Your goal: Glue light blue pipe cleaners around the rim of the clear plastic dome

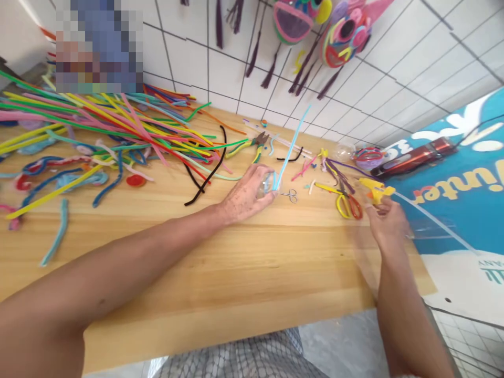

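My left hand is closed around a small clear plastic ball on the wooden table. A light blue pipe cleaner rises from the ball, slanting up to the right. At the table's right side, my right hand grips a yellow glue gun, its nozzle pointing left. A long whitish glue stick sticks out of its back. Small metal scissors lie just right of my left hand. Yellow and red-handled scissors rest left of the glue gun.
Many coloured pipe cleaners are heaped at the left. Green-yellow pliers and black pipe cleaners lie beyond my left hand. A red-brown cylindrical device with a cord lies at right. Decorated balls with tassels hang on the wire grid.
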`<move>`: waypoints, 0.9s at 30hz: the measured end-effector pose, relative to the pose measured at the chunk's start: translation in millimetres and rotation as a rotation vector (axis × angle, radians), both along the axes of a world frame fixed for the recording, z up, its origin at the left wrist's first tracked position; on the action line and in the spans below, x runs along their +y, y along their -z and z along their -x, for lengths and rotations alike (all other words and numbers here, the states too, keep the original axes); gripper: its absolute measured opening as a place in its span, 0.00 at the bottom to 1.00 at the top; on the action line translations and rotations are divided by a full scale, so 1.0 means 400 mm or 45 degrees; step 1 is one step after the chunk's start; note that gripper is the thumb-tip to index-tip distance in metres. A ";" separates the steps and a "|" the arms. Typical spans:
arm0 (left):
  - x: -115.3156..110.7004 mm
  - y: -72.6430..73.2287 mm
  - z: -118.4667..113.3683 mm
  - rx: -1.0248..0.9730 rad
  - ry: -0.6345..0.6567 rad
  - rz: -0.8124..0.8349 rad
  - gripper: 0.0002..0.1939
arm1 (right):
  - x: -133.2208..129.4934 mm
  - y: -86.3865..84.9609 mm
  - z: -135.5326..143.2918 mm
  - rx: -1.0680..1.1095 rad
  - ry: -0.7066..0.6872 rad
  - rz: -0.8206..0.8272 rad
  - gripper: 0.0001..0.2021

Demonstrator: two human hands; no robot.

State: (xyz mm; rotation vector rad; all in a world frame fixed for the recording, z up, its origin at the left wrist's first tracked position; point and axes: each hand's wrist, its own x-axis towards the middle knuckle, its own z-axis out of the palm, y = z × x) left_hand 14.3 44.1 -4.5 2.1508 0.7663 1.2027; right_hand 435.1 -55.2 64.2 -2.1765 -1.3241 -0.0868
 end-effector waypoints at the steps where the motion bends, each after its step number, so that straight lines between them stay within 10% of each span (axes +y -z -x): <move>1: 0.001 0.000 -0.001 -0.006 0.005 0.008 0.23 | -0.004 -0.003 0.036 0.082 -0.029 0.010 0.17; 11: 0.005 0.006 -0.006 -0.038 0.052 0.009 0.25 | 0.180 -0.029 0.504 0.878 -0.935 0.023 0.21; 27: 0.004 0.000 -0.007 -0.069 0.073 -0.029 0.23 | 0.223 0.033 0.552 1.084 -0.938 -0.089 0.22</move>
